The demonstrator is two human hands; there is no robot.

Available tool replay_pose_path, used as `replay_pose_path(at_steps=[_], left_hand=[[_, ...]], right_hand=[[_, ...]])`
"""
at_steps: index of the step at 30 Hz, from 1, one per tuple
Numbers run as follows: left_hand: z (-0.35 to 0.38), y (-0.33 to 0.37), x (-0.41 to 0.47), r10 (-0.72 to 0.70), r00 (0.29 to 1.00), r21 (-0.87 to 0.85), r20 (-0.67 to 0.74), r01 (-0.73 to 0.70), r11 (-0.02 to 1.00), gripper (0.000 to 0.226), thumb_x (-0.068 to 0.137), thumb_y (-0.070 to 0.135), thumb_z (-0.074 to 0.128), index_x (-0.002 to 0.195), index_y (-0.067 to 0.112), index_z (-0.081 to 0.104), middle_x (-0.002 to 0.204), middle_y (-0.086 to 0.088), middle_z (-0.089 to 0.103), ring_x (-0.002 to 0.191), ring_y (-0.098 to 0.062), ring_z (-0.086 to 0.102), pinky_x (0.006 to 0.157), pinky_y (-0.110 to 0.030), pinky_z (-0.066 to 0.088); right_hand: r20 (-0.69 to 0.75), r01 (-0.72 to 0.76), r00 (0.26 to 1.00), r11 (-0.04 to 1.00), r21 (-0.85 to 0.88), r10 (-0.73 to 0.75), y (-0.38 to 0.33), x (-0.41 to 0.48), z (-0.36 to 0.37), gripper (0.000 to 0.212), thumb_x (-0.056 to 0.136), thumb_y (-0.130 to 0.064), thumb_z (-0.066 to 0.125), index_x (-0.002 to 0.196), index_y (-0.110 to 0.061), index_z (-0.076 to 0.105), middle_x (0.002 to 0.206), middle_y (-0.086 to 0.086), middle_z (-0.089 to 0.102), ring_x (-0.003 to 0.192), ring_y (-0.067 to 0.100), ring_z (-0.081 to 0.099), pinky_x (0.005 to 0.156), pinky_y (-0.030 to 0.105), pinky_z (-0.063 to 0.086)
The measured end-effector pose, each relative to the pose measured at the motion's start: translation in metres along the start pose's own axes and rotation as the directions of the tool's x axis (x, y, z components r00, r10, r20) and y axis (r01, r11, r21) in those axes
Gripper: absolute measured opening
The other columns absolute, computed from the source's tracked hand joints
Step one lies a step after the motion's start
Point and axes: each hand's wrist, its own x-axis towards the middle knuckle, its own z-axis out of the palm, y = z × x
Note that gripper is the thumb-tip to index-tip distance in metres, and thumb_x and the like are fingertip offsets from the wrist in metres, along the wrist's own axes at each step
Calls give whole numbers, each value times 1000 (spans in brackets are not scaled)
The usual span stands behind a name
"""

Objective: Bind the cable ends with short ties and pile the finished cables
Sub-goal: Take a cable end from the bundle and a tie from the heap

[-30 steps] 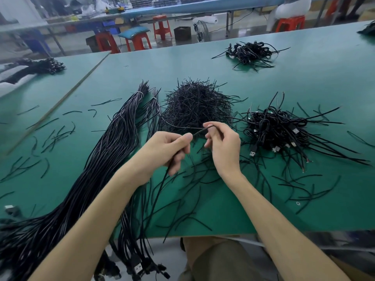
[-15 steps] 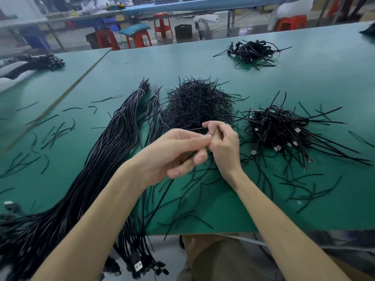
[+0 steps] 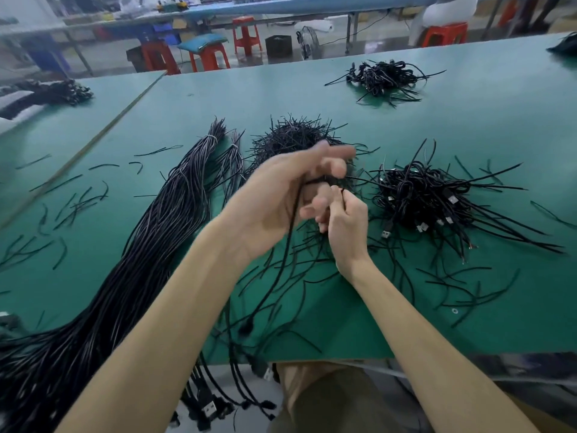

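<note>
Raised and blurred since before: left hand (image 3: 274, 198), fingers curled around black cable (image 3: 288, 245). Right hand (image 3: 346, 223) pinching a short tie (image 3: 342, 198). Finished pile (image 3: 427, 198) right of fingertips.

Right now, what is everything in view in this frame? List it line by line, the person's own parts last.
table: one, green, fills the frame.
long cable bundle: one, black, left, running off the near edge.
short ties heap: one, black, centre, behind the hands.
finished cables pile: one, black with silvery plugs, right.
far cable pile: one, black, back right.
loose ties: many, black, scattered on the table.
stools: several, red, on the floor beyond.
cable in work: one, black, hanging from the left hand.
left hand: raised, blurred, closed on the cable.
right hand: fingers pinching something thin and black.
</note>
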Motion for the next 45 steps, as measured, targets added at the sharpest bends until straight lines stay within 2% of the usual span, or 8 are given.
replay_pose_path(at_steps=[10,18,23,27,30,35,39,45], left_hand=[[-35,24,-15,255,952,-198,171,-220,955,43,110,19,33,146,-2,44,84,10,59,61,-4,52,56,-18,41],[-63,-19,-1,198,967,298,-162,-143,944,34,111,31,42,136,25,63,77,-2,66,42,-12,45,38,-23,32],[-74,-54,7,66,978,649,-198,80,756,29,111,25,45,115,16,72,57,2,60,37,-11,38,38,-21,32],[-76,-58,14,-75,989,950,-131,147,277,32,108,28,46,89,24,72,59,5,70,55,-3,60,65,-28,50],[-74,-58,17,-106,989,971,-104,124,207,34,106,25,49,76,20,63,60,3,70,64,-11,65,76,-33,54],[-85,-38,12,11,997,797,-75,53,601,18,103,22,60,95,11,72,67,-4,72,45,-21,59,43,-28,45],[-116,-27,7,157,977,367,-143,-95,925,22,98,23,67,112,9,75,90,-9,75,65,-20,68,64,-26,57],[-131,-57,7,165,980,-336,-107,-192,922,49,96,28,64,140,5,60,138,-7,65,112,-11,69,88,-24,56]], right_hand=[[-190,-90,972,963,256,141,-1,5,-6,36,110,-20,39,90,-4,65,63,-2,55,52,11,53,52,27,47],[-172,42,984,998,-41,-48,-9,-4,-3,32,97,-7,52,119,-23,69,116,-3,49,90,5,55,70,18,49],[-95,233,953,898,-374,-287,-9,-12,-2,65,91,-8,63,152,-16,43,151,-6,37,137,9,29,118,32,31],[166,522,823,608,-598,-544,-10,-15,2,74,89,-4,67,154,-29,42,160,-19,35,147,15,27,118,44,24],[317,584,796,519,-624,-515,-3,-16,8,49,91,-3,65,134,-27,66,143,-19,58,142,15,39,114,47,19],[160,454,877,673,-584,-453,-5,-14,6,22,99,-20,55,102,-25,76,85,-25,66,112,3,52,105,35,20],[145,385,918,745,-544,-368,-7,-13,7,20,105,-17,53,102,-19,73,84,-13,70,97,10,57,101,21,23],[216,448,892,709,-545,-397,-7,-18,11,19,104,-21,55,105,-17,74,81,-9,67,85,12,58,97,28,34]])
